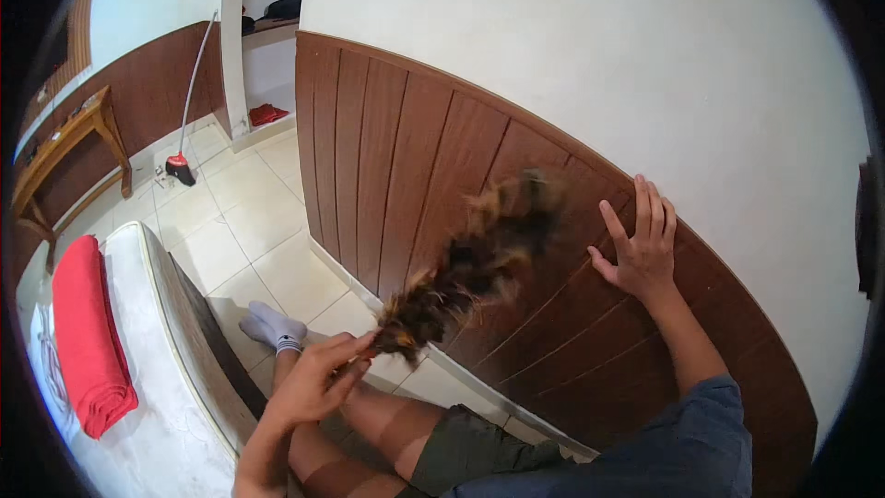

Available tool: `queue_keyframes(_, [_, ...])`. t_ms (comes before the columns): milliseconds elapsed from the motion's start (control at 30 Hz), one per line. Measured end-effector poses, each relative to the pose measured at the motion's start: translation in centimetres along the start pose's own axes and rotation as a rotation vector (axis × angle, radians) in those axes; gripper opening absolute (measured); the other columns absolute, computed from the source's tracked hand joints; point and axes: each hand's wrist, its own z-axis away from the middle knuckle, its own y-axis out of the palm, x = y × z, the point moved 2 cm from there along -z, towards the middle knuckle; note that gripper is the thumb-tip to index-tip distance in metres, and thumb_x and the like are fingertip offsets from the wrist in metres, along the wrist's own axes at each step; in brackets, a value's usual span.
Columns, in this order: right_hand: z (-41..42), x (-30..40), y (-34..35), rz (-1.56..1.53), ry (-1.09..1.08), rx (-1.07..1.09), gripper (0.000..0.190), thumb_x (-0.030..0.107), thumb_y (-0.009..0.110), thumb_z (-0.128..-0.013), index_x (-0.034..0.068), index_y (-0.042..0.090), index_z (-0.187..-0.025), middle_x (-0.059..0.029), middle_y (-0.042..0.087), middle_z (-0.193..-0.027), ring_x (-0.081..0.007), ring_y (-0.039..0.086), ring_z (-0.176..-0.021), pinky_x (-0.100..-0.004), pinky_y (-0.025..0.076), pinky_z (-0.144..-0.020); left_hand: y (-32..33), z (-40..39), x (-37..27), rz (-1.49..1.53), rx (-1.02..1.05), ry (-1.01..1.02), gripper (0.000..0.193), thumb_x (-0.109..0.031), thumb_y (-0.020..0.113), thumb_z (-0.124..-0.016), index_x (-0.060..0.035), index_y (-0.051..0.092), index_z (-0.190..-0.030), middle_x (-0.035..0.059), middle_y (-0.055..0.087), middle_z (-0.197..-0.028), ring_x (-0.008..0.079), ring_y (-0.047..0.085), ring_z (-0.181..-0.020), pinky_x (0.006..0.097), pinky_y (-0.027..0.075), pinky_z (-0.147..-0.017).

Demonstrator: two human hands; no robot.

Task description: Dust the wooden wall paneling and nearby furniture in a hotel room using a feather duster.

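Observation:
My left hand (pixel 319 375) grips a feather duster (pixel 464 270) near the base of its brown and black feathers. Blur softens the feathers toward the far tip, which lies over the reddish-brown wood panelling (pixel 422 152); whether the tip touches the boards I cannot tell. To the right, my right hand (pixel 641 249) rests with spread fingers against the panelling and its top trim, holding nothing. Above the trim is the white wall (pixel 553 28).
On my left is a bare mattress (pixel 162 387) with a folded red cloth (pixel 93 339) on it. Beyond stand a wooden table (pixel 76 138) and a long-handled broom (pixel 181 169). A wall niche (pixel 269 72) holds dark items and a red cloth (pixel 267 115). Pale tiles (pixel 228 221) cover the floor.

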Motion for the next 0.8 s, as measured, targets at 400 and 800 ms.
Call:
queue_keyframes(400, [0.0,0.1,-0.1,-0.001,-0.011,-0.011,0.097,0.041,0.081,-0.07,0.022,0.031,-0.151,-0.0294,0.028,-0.154,-0.0432,0.033,-0.138,-0.0581,0.03,-0.11,1.6,0.4,1.6,-0.007,-0.113,-0.135,0.042,0.001,0.058,-0.094,-0.0016,0.055,-0.136,0.0149,0.061,-0.092,0.0209,0.056,-0.07,0.0285,0.045,-0.061])
queue_keyframes(800, [-0.1,0.0,-0.1,0.008,-0.006,0.0,0.097,0.042,0.08,-0.071,0.022,0.029,-0.151,-0.0297,0.027,-0.154,-0.044,0.033,-0.138,-0.0588,0.03,-0.11,1.5,0.2,1.4,-0.039,-0.095,-0.201,0.043,0.0,0.062,-0.091,-0.0045,0.058,-0.134,0.0135,0.064,-0.093,0.0217,0.065,-0.08,0.0295,0.051,-0.068])
